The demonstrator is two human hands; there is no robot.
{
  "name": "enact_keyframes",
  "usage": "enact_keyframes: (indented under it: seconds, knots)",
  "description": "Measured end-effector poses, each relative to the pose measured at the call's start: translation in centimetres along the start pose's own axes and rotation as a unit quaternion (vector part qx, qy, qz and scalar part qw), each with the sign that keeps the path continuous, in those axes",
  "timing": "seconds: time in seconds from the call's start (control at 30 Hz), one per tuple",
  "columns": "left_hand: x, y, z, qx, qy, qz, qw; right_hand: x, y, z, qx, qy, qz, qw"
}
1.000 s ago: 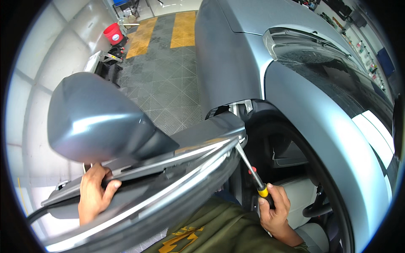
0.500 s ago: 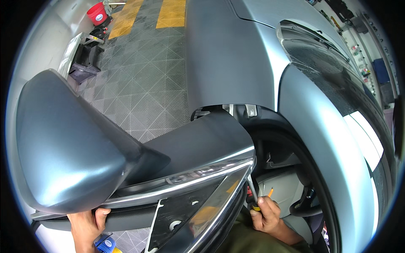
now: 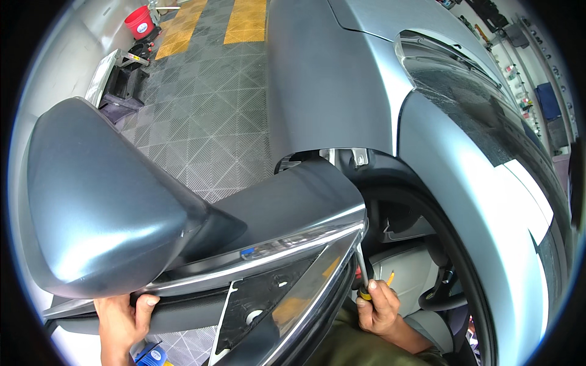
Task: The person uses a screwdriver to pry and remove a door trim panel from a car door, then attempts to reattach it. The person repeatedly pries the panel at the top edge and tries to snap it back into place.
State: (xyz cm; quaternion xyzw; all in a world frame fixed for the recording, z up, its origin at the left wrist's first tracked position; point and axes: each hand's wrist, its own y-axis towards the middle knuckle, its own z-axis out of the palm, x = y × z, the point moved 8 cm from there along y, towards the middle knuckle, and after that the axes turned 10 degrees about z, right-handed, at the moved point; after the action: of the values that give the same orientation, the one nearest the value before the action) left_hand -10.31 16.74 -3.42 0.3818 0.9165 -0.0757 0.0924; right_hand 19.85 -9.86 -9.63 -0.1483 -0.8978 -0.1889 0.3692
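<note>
The open car door (image 3: 293, 201) stands in front of me, with a grey-blue side mirror (image 3: 104, 207) at its left and a chrome trim strip (image 3: 244, 266) along the window line. My left hand (image 3: 122, 323) grips the door's top edge below the mirror; its thumb shows on the inner side, and its other fingers are mostly hidden. Closed around the yellow-and-black handle of a screwdriver (image 3: 362, 274) is my right hand (image 3: 379, 308). The metal shaft points up to the door's front corner, by the end of the trim. Where the tip sits, I cannot tell.
The car's fender (image 3: 329, 91) and windshield pillar (image 3: 464, 183) rise beyond the door. Behind the right hand are the steering wheel (image 3: 448, 299) and pale interior. A red bucket (image 3: 140, 23) and a step stool (image 3: 122, 88) stand on the tiled floor at the far left.
The view has shifted slightly. My right hand and the screwdriver handle sit a little further left and higher; both hands keep their holds.
</note>
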Motion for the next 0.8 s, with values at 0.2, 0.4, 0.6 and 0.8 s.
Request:
enact_keyframes:
  seconds: [0.2,0.4,0.6,0.8]
  knots:
    - [-1.4,0.4,-0.9,0.014,0.0,0.036,0.999,0.8,-0.1,0.0,0.002,-0.006,0.024,1.0]
    - [-1.1,0.6,0.2,0.003,0.017,0.057,0.998,0.6,-0.2,-0.1,0.012,0.015,0.033,0.999]
    - [-2.4,0.6,-1.2,0.008,0.04,0.056,0.998,0.2,0.6,-0.2,0.014,0.037,0.017,0.999]
    - [-3.7,0.5,-2.1,-0.016,0.065,0.058,0.996,-0.2,0.9,-0.2,0.026,0.041,0.002,0.999]
